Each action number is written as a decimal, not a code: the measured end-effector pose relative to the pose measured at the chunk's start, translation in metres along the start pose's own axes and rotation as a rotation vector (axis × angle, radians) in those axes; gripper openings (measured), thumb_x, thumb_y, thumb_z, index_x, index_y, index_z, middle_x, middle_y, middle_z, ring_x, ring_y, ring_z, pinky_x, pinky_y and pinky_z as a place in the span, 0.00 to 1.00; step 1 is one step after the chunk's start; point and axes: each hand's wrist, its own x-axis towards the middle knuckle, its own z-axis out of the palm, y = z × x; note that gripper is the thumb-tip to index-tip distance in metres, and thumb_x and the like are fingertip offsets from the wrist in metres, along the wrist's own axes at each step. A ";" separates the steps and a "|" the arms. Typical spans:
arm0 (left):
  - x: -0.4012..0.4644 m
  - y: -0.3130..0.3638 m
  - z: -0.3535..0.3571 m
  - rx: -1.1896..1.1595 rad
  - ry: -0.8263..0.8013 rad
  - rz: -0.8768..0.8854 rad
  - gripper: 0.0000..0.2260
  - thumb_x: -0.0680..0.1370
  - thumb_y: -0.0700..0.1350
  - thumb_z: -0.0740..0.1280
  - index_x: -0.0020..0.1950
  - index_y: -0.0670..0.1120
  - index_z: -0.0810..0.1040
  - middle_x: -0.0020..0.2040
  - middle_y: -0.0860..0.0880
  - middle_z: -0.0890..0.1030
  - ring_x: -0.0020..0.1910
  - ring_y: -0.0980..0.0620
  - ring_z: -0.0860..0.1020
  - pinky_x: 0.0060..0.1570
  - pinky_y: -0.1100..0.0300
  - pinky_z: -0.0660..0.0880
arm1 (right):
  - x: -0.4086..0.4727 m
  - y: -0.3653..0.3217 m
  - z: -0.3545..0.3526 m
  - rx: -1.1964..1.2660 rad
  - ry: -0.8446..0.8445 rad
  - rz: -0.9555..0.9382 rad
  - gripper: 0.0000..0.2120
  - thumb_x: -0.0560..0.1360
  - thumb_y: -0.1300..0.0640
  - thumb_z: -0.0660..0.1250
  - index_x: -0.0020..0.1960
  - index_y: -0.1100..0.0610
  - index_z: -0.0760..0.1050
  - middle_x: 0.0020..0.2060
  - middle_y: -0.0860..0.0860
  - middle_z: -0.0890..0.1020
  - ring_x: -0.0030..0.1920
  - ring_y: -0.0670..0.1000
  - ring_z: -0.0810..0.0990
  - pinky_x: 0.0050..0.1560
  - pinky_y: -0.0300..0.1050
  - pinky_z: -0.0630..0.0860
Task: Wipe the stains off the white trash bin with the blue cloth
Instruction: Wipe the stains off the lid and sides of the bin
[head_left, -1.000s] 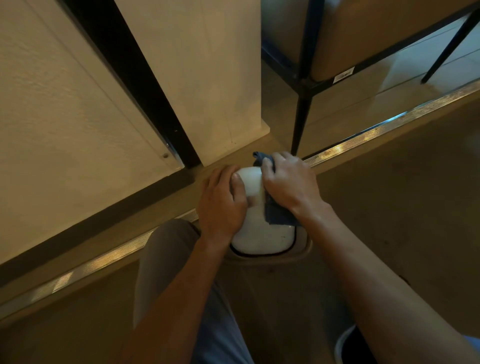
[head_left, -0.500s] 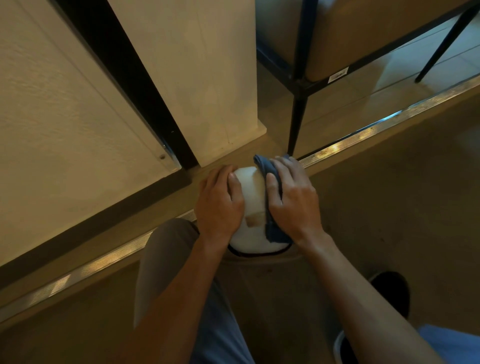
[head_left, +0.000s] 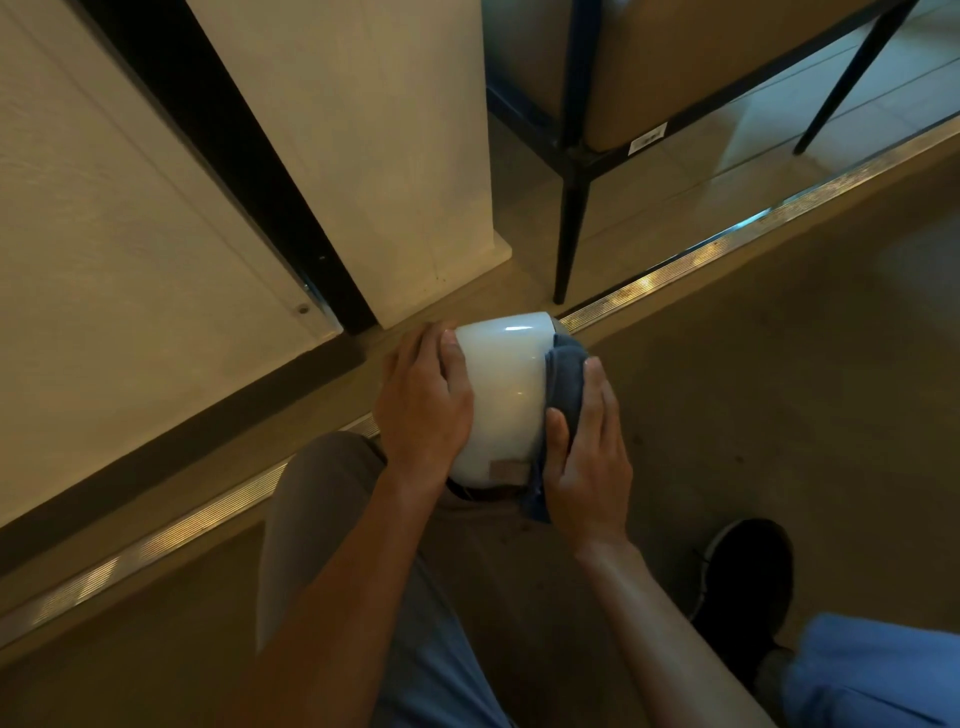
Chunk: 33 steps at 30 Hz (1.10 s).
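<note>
Now two hands are holding one white trash bin (head_left: 501, 395) at the floor centre: left hand (head_left: 423, 410) gripping at nine o'clock, right hand (head_left: 589, 457) pressing one blue cloth (head_left: 563, 382) at three o'clock.

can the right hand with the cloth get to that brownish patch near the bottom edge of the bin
Probably yes. The brownish patch lies uncovered on the white bin, just beside the right hand pressing the blue cloth. The left hand grips the opposite side, clear of it.
</note>
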 end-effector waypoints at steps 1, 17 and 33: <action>0.000 0.000 0.000 0.007 -0.004 -0.001 0.16 0.88 0.50 0.54 0.70 0.49 0.76 0.65 0.50 0.77 0.64 0.49 0.74 0.61 0.46 0.75 | -0.005 0.001 0.001 -0.001 0.001 0.008 0.30 0.86 0.42 0.50 0.82 0.58 0.54 0.80 0.58 0.61 0.79 0.56 0.63 0.69 0.65 0.72; 0.002 -0.004 0.005 0.028 0.013 0.004 0.17 0.87 0.52 0.53 0.70 0.50 0.74 0.66 0.49 0.77 0.64 0.49 0.74 0.59 0.49 0.76 | 0.028 -0.002 -0.007 0.060 -0.117 -0.069 0.33 0.83 0.40 0.57 0.83 0.50 0.53 0.82 0.51 0.56 0.81 0.51 0.57 0.74 0.57 0.67; 0.000 -0.007 0.005 0.065 0.010 0.056 0.17 0.87 0.51 0.53 0.71 0.49 0.75 0.67 0.48 0.77 0.64 0.50 0.73 0.53 0.59 0.68 | 0.024 0.029 -0.021 0.208 -0.249 -0.014 0.40 0.79 0.36 0.65 0.83 0.48 0.51 0.78 0.49 0.65 0.74 0.43 0.67 0.67 0.24 0.65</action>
